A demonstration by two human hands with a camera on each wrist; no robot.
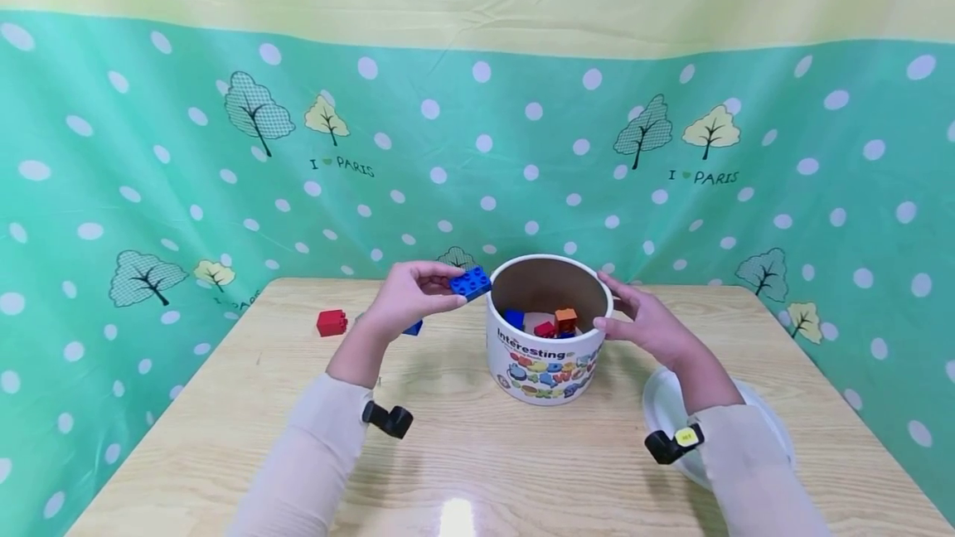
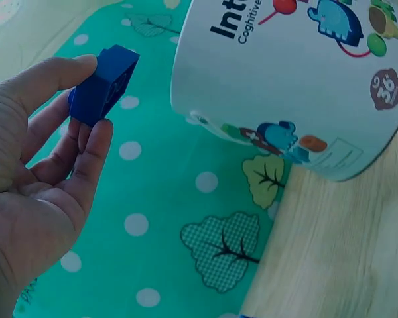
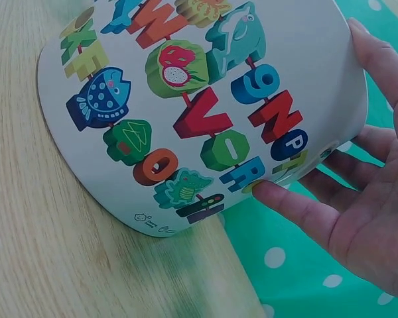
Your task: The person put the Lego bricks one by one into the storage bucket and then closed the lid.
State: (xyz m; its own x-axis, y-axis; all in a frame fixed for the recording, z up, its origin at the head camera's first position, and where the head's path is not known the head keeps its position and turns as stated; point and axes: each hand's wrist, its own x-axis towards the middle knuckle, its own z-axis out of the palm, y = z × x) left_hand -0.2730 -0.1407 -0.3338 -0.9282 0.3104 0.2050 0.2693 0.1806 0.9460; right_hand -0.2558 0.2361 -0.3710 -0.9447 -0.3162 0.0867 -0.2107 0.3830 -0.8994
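Between thumb and fingers, my left hand (image 1: 410, 297) pinches a blue toy brick (image 1: 470, 283) with round studs, held just left of the bucket's rim. In the left wrist view the same brick (image 2: 103, 85) is tilted and apart from the bucket. The white printed bucket (image 1: 548, 367) stands upright on the table. My right hand (image 1: 649, 323) holds its right side, thumb and fingers spread against the wall (image 3: 205, 119). Inside lie an orange brick (image 1: 565, 320), a red brick (image 1: 545, 329) and blue bricks (image 1: 514, 318), partly hidden by the front wall.
A red brick (image 1: 332, 322) lies on the wooden table (image 1: 462, 437) at the left. Another blue brick (image 1: 414, 327) is mostly hidden behind my left hand. A white round lid (image 1: 664, 404) lies under my right forearm. A green dotted curtain (image 1: 477, 147) hangs behind the table.
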